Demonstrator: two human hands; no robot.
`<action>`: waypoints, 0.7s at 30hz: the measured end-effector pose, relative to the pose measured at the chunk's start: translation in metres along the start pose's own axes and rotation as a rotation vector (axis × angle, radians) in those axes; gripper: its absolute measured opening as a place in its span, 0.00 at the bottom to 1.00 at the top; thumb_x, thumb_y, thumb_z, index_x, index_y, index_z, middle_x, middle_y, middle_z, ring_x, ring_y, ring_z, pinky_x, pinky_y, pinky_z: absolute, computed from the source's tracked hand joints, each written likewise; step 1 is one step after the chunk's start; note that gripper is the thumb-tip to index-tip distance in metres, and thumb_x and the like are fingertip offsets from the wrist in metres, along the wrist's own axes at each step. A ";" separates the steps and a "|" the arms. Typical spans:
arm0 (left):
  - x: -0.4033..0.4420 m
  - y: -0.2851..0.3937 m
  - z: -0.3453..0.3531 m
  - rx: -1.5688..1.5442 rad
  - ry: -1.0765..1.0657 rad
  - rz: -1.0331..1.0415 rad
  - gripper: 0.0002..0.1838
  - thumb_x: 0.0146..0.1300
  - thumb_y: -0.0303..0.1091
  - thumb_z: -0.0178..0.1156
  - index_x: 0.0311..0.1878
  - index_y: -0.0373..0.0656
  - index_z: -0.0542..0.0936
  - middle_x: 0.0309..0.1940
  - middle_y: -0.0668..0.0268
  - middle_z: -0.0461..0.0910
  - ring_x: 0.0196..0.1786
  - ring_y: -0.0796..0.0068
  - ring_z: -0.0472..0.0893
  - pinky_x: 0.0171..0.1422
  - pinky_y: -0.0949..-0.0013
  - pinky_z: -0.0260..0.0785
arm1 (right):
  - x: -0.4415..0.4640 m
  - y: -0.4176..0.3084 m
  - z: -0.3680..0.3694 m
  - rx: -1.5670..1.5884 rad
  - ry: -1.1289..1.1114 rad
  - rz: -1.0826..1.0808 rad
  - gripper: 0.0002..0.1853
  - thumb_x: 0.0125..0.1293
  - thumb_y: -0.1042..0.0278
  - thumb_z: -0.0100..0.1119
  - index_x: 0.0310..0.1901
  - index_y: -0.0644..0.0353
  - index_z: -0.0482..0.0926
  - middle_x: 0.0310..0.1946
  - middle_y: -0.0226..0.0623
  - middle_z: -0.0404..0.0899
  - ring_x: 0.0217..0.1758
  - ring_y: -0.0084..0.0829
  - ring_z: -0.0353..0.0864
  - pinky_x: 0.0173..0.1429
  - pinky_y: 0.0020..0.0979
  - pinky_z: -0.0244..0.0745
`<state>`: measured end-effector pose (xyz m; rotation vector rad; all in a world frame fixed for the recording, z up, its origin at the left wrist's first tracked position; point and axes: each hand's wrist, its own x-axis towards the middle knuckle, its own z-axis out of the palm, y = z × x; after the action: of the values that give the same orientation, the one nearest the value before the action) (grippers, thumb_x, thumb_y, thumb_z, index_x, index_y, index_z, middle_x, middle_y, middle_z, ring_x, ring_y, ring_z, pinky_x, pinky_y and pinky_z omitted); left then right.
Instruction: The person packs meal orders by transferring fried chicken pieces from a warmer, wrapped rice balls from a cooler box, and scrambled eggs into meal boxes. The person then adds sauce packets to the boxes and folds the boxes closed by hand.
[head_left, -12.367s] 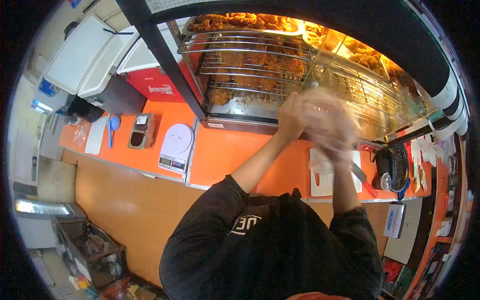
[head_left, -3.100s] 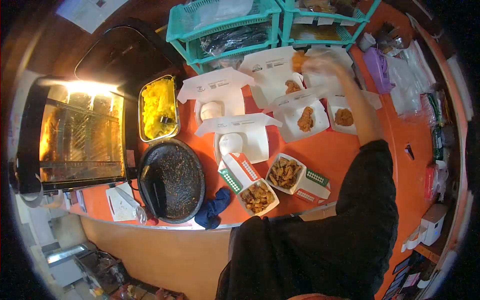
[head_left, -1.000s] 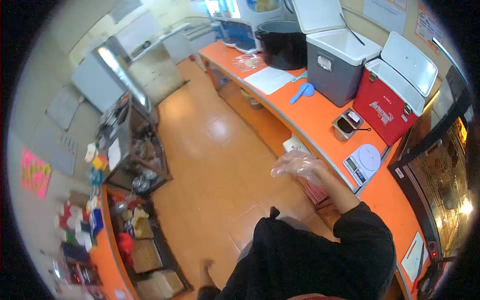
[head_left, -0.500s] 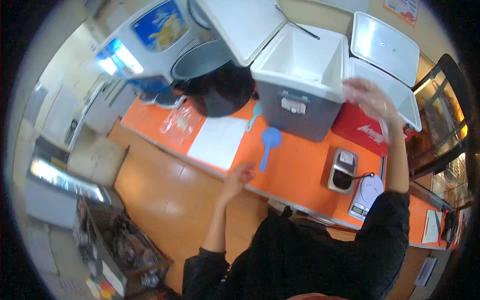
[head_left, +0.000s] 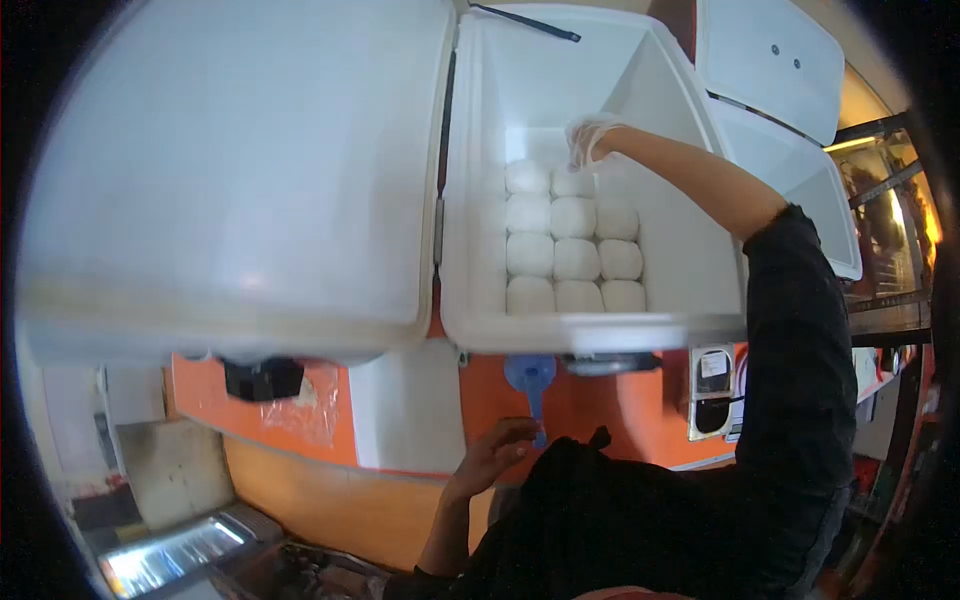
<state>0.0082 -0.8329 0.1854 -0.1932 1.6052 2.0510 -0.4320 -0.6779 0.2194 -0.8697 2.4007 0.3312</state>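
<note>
My right hand, in a clear plastic glove, reaches down into a grey-sided white cooler box. Rows of white rounded bundles line the box's floor; I cannot make out what they are. The gloved fingers are at the back row, against or just above a bundle, and their tips are hidden. Below the box's front rim, my left hand hangs bare near the table edge, fingers loosely bent and apart, holding nothing. Close to its fingertips lies the handle of a blue ladle on the orange table.
The cooler's raised lid fills the left side. A second open cooler and a lit glass cabinet stand right. A white sheet, clear plastic bag and metal container lie on the table.
The view has moved in over the cooler, so the white bundles inside now show. My right hand has gone from the cooler's right rim down into it. My left hand remains low, without a hold.
</note>
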 end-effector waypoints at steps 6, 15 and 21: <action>0.031 0.007 -0.051 0.099 0.033 -0.031 0.23 0.53 0.29 0.57 0.54 0.39 0.66 0.51 0.60 0.68 0.56 0.65 0.66 0.60 0.64 0.54 | 0.147 0.077 0.117 0.414 -0.278 -0.006 0.17 0.50 0.54 0.55 0.40 0.54 0.78 0.43 0.38 0.74 0.46 0.32 0.72 0.44 0.32 0.70; 0.028 0.078 -0.069 0.573 -0.037 0.099 0.23 0.44 0.19 0.60 0.48 0.40 0.71 0.45 0.59 0.73 0.51 0.68 0.70 0.53 0.67 0.62 | 0.103 0.057 0.087 0.670 -0.282 0.009 0.14 0.55 0.57 0.50 0.42 0.49 0.78 0.46 0.37 0.73 0.48 0.30 0.70 0.48 0.32 0.67; 0.003 0.133 -0.055 0.124 -0.308 0.664 0.28 0.44 0.21 0.61 0.51 0.50 0.68 0.52 0.52 0.65 0.54 0.60 0.68 0.50 0.63 0.67 | -0.014 0.035 -0.030 0.431 0.014 -0.693 0.17 0.51 0.61 0.56 0.43 0.54 0.76 0.42 0.32 0.75 0.44 0.33 0.72 0.45 0.32 0.69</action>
<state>-0.0694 -0.9044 0.2829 0.7595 1.7299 2.2754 -0.4585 -0.6566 0.2530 -1.3958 1.9085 -0.4397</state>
